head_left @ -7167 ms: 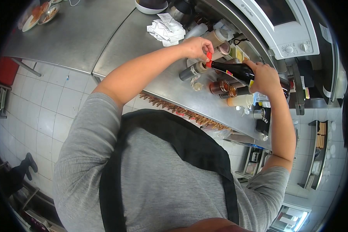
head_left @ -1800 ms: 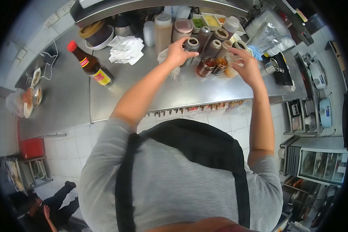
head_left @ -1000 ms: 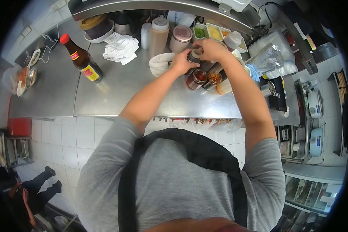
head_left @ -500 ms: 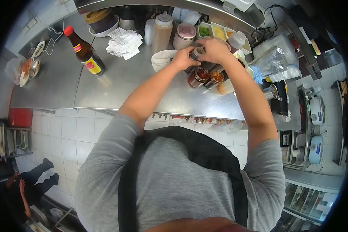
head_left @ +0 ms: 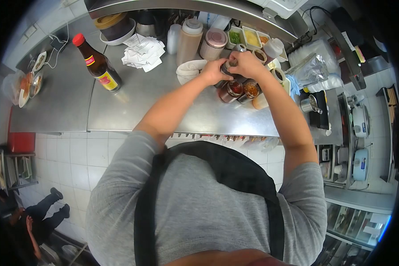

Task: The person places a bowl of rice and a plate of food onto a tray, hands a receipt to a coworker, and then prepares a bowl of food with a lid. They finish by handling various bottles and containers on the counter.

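A small dark jar (head_left: pixel 226 67) stands among the condiments on the steel counter, partly hidden by my fingers. My left hand (head_left: pixel 214 73) is closed around its near left side. From the right, my right hand (head_left: pixel 246 64) grips the top of the same jar with bent fingers. Just in front of them are an open jar of dark red sauce (head_left: pixel 232 91) and an open jar of chili flakes in oil (head_left: pixel 251 90). A white cloth-lined bowl (head_left: pixel 189 71) lies left of my left wrist. Behind stands a jar with a pinkish lid (head_left: pixel 213 43).
A red-capped brown bottle (head_left: pixel 97 66) stands on the left of the counter (head_left: pixel 133 106), near a stack of papers (head_left: pixel 142 51). Squeeze bottles (head_left: pixel 190 42) and trays of chopped ingredients (head_left: pixel 251 37) line the back. Another person (head_left: pixel 40 215) is at lower left.
Both hands stay at the small dark jar. My right hand's fingers have shifted slightly lower and closer around its top. The whole view has tilted a little.
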{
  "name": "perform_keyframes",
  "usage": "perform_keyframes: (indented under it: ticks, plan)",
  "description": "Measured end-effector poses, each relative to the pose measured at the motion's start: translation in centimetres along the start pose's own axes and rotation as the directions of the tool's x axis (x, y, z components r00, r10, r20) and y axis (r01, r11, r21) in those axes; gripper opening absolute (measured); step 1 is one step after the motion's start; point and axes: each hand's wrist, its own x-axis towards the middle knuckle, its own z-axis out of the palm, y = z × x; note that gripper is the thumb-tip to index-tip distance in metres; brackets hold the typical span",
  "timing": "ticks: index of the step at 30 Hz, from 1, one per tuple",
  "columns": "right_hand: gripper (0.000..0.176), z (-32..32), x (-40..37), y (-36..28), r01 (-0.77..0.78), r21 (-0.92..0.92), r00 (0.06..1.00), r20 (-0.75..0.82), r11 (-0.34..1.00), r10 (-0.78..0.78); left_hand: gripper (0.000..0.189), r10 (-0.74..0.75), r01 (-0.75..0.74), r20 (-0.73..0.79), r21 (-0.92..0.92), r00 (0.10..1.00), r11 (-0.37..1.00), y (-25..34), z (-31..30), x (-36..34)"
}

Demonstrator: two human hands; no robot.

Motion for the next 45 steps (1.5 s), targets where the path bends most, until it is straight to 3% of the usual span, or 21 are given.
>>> perform_keyframes:
  ticks: [7, 10, 12, 14, 15, 16, 17, 19, 21, 23, 25, 28, 31, 34, 35, 36, 37, 39, 40, 43, 45]
  plan:
    - [0.04, 0.0, -0.7, -2.0, -0.149, 0.072, 0.989, -0.008, 0.986, 0.15, 0.076, -0.033, 0.032, -0.024, -0.008, 0.999, 0.999, 0.5, -0.6, -0.8]
    - [0.051, 0.1, -0.8, -3.0, -0.195, 0.065, 0.978, -0.058, 0.979, 0.199, 0.084, -0.015, 0.015, -0.015, -0.035, 1.0, 0.999, -1.2, 0.6, -0.5]
    - [0.06, -1.1, -2.1, -4.4, -0.256, 0.033, 0.953, -0.157, 0.966, 0.258, 0.07, 0.014, -0.016, -0.014, -0.151, 1.0, 0.988, -1.0, 0.3, -0.6]
    - [0.035, -2.2, -4.2, -4.7, -0.198, 0.184, 0.884, -0.391, 0.963, 0.257, 0.062, 0.052, -0.05, -0.005, -0.401, 0.999, 0.915, 0.3, -1.1, -1.3]
    - [0.026, -2.9, -5.1, -5.1, -0.167, 0.247, 0.843, -0.466, 0.954, 0.268, 0.062, 0.048, -0.056, -0.03, -0.397, 0.998, 0.916, 1.2, -2.2, -1.7]
    - [0.014, -3.6, -6.3, -6.6, -0.24, 0.318, 0.783, -0.495, 0.917, 0.377, 0.061, 0.035, -0.057, -0.062, -0.39, 0.997, 0.919, 1.9, -3.6, -2.4]
    - [0.014, -3.3, -7.3, -6.9, -0.223, 0.357, 0.765, -0.512, 0.907, 0.39, 0.061, 0.018, -0.055, -0.099, -0.38, 0.995, 0.923, 2.5, -5.1, -3.2]
    - [0.014, -2.3, -8.3, -8.9, -0.437, 0.437, 0.78, -0.251, 0.786, 0.573, 0.061, -0.014, -0.015, -0.089, -0.309, 0.996, 0.951, 3.1, -9.0, -5.2]
    - [0.013, 1.6, -8.6, -10.4, -0.349, 0.527, 0.843, -0.185, 0.775, 0.505, 0.063, 0.04, -0.055, -0.114, -0.136, 0.993, 0.989, 2.0, -12.1, -7.0]
    - [0.012, 8.6, -9.0, -10.4, -0.172, 0.572, 0.918, -0.203, 0.802, 0.341, 0.061, -0.05, 0.034, -0.09, -0.178, 0.995, 0.983, 0.9, -14.0, -8.6]
    - [0.012, 11.5, -10.1, -12.2, -0.033, 0.433, 0.932, -0.311, 0.901, 0.183, 0.055, -0.04, 0.01, -0.167, -0.178, 0.985, 0.984, -2.1, -14.4, -9.5]
    - [0.011, 11.4, -13.2, -13.7, -0.018, 0.48, 0.782, -0.539, 0.877, 0.311, 0.054, -0.074, 0.047, -0.222, -0.124, 0.972, 0.991, -5.4, -14.6, -10.1]
    - [0.012, 10.4, -17.7, -10.8, -0.213, 0.575, 0.627, -0.539, 0.79, 0.562, 0.062, -0.147, 0.087, -0.214, -0.267, 0.966, 0.96, -6.3, -14.5, -10.0]
    - [0.011, 8.6, -21.9, -3.8, -0.334, 0.67, 0.355, -0.562, 0.663, 0.747, 0.078, -0.128, 0.018, -0.34, -0.309, 0.932, 0.951, -5.3, -13.4, -11.0]
    - [0.013, 8.0, -23.1, 0.0, -0.341, 0.693, 0.274, -0.573, 0.635, 0.772, 0.084, -0.094, -0.028, -0.405, -0.284, 0.91, 0.958, -4.5, -13.1, -11.2]
    - [0.017, 7.0, -24.2, 3.7, -0.299, 0.733, 0.266, -0.55, 0.61, 0.791, 0.088, 0.071, -0.027, -0.52, 0.091, 0.851, 0.995, -3.9, -13.1, -11.7]
    - [0.02, 6.1, -25.1, 7.3, -0.254, 0.772, 0.26, -0.526, 0.583, 0.809, 0.093, 0.267, 0.02, -0.56, 0.453, 0.784, 0.892, -3.0, -13.1, -12.4]
    - [0.031, 6.0, -26.2, 14.8, -0.432, 0.674, 0.273, -0.536, 0.599, 0.799, 0.09, 0.237, 0.157, -0.648, 0.49, 0.724, 0.857, 1.3, -11.2, -14.1]
    - [0.037, 6.0, -26.4, 18.2, -0.511, 0.609, 0.291, -0.541, 0.606, 0.789, 0.082, 0.301, 0.064, -0.655, 0.473, 0.693, 0.879, 1.9, -9.8, -14.8]
    - [0.057, 6.9, -24.8, 26.2, -0.522, 0.412, 0.534, -0.525, 0.747, 0.663, 0.074, 0.258, -0.013, -0.304, 0.625, 0.917, 0.781, 3.3, -5.6, -15.3]
    - [0.071, 8.1, -23.6, 30.5, -0.444, 0.368, 0.695, -0.433, 0.817, 0.574, 0.071, 0.177, 0.005, -0.234, 0.615, 0.956, 0.789, 2.6, -2.1, -14.1]
